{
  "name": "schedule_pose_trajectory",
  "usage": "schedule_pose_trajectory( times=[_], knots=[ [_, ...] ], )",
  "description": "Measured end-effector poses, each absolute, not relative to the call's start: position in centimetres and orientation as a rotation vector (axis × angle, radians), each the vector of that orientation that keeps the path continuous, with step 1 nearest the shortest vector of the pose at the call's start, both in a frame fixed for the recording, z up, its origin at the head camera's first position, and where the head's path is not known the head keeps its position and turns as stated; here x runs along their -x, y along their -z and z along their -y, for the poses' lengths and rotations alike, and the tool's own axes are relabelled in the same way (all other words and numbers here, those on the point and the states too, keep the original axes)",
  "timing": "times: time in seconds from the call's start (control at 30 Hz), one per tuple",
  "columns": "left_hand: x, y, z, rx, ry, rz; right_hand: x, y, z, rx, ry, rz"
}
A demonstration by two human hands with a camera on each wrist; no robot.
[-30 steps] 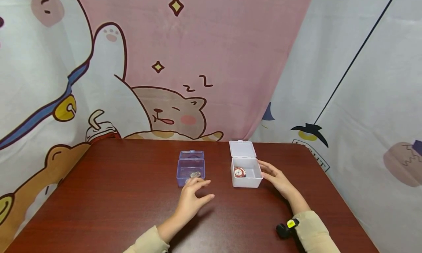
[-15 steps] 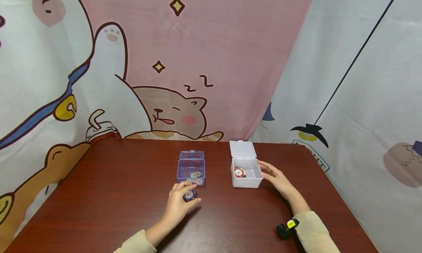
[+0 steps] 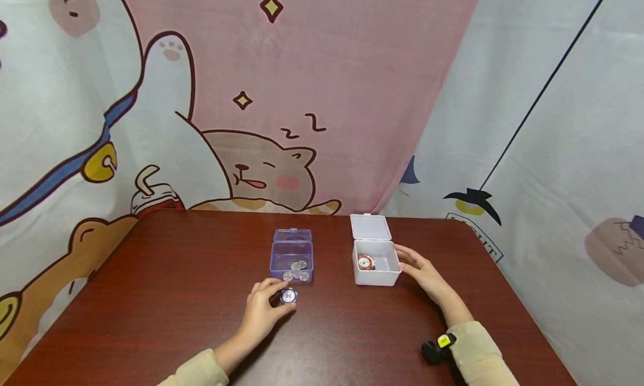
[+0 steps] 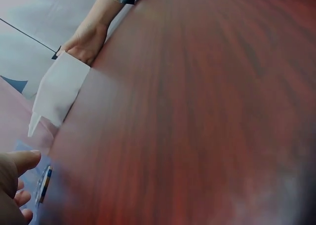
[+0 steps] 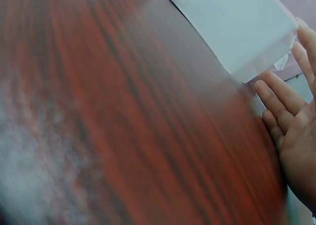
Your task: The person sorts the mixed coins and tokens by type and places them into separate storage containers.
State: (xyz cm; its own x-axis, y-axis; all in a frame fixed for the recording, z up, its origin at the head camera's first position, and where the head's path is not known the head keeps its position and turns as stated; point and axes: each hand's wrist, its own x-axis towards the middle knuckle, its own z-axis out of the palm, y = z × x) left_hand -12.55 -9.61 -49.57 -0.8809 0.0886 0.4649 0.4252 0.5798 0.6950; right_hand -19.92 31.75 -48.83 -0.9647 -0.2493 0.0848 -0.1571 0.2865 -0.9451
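In the head view, a dark blue poker chip (image 3: pixel 288 296) with a white centre lies on the table before a translucent blue box (image 3: pixel 273 263). My left hand (image 3: pixel 263 306) has its thumb and fingers spread about the chip; in the left wrist view, the thumb (image 4: pixel 27 161) appears apart from the chip's rim. Several silvery coins (image 3: pixel 299 265) lie in the blue box, whose lid is raised. To the right stands a white box (image 3: pixel 378 279) with its lid back. It contains a red and white poker chip (image 3: pixel 365 262). My right hand (image 3: pixel 421 275) rests its extended fingers against that box's right side.
Both boxes stand on a dark red-brown table (image 3: pixel 176 296). A cartoon-printed curtain (image 3: pixel 352 95) hangs right behind it. A black device with a yellow tag (image 3: pixel 444 341) sits at the right wrist.
My left hand has moved left and towards me, uncovering the blue chip, which has stayed in place. More coins in the blue box show. The right hand has kept its place.
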Motion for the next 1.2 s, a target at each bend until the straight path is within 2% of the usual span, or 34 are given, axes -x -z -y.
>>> schedule_pose_trajectory(
  times=[0.6, 1.2],
  knots=[
    [12.77, 49.84, 9.88, 0.393, 1.108, 2.54, 20.27, 49.16, -31.64, 0.467, 1.834, -2.436],
    [12.66, 49.45, 9.7, 0.353, 1.1, 2.613, 20.06, 49.02, -31.76, 0.437, 1.801, -2.455]
  ],
)
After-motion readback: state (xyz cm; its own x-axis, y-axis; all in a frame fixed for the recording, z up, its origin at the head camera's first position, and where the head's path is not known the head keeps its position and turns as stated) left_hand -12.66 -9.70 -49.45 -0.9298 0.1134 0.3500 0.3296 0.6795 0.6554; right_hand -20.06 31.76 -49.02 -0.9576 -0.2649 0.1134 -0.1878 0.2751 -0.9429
